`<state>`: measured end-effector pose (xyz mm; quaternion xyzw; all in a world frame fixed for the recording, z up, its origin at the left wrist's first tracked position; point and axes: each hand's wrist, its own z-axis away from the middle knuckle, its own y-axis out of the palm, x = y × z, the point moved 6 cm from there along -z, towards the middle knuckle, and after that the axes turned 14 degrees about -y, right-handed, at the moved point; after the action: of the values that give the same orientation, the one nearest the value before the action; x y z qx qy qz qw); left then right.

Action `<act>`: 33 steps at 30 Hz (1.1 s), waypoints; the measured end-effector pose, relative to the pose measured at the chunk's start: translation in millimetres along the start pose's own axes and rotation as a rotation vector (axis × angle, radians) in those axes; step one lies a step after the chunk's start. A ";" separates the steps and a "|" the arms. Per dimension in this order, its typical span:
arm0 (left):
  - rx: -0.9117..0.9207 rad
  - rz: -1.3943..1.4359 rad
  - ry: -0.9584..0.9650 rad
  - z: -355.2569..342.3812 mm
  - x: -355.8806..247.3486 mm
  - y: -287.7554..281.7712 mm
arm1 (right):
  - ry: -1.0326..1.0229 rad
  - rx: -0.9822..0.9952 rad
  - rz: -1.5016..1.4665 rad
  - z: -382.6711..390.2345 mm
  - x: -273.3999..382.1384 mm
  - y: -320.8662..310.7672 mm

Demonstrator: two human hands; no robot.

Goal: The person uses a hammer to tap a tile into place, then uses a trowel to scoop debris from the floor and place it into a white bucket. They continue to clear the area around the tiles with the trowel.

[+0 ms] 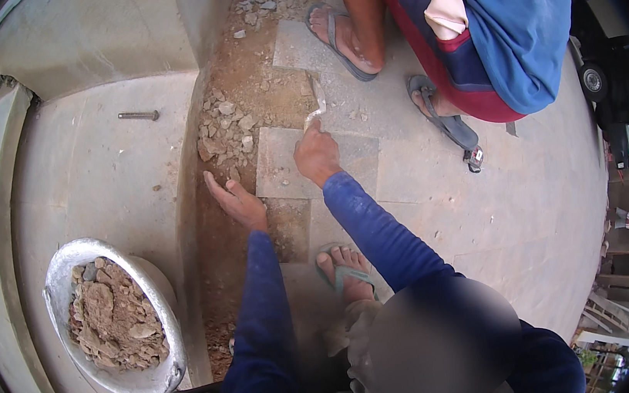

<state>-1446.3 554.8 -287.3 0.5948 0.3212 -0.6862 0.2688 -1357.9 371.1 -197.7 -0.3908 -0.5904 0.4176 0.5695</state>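
My right hand (317, 153) is closed round the handle of a small trowel (319, 103). Its metal blade is seen nearly edge-on, over bare soil beside a grey paving tile (280, 165). To the left, my left hand (238, 204) is open, with the fingers spread and nothing in them. It is low over the dirt strip, just below a heap of broken rubble (225, 125). More loose stones lie farther up the strip (257, 1).
At left, a whitish bucket (164, 291) full of soil and stones stands on a raised concrete ledge (102, 174). A metal bolt-like rod (138, 115) lies there too. Another person in flip-flops (449, 115) crouches at upper right. A dark vehicle (611, 77) is at far right.
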 end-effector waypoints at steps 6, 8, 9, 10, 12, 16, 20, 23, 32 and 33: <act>-0.014 -0.032 0.029 -9.9 8.6 -1.2 | -0.092 0.161 -0.059 16.0 40.2 43.8; -0.012 -0.064 0.025 -7.2 9.1 -10.3 | -0.070 0.134 -0.122 9.0 42.4 22.4; -0.012 -0.073 0.026 -8.2 11.4 -14.3 | -0.060 0.127 -0.155 3.0 41.5 16.7; 0.005 -0.052 0.018 -2.4 5.8 -2.1 | -0.084 0.165 -0.123 -10.5 30.3 10.6; 0.027 -0.007 -0.004 8.6 -0.6 15.3 | -0.121 0.250 -0.068 -30.8 8.0 12.8; -0.007 -0.020 0.005 -6.5 10.0 -3.1 | -0.347 0.342 -0.058 -4.3 62.8 7.2; 0.005 -0.034 -0.001 -6.2 14.4 -5.1 | -0.348 0.252 0.073 -14.3 1.9 -64.3; -0.022 -0.015 -0.022 -6.0 12.4 0.1 | -0.397 0.297 0.182 -16.4 -26.8 -99.2; -0.027 -0.041 -0.024 -0.5 6.2 5.7 | -0.477 0.381 0.227 -32.5 -45.2 -57.4; -0.035 -0.043 -0.031 -1.5 7.3 4.6 | -0.447 0.356 0.189 -34.3 -42.9 -58.6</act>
<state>-1443.0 553.0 -295.2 0.5721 0.3419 -0.6951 0.2694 -1320.8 312.3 -157.5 -0.2365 -0.5794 0.6415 0.4437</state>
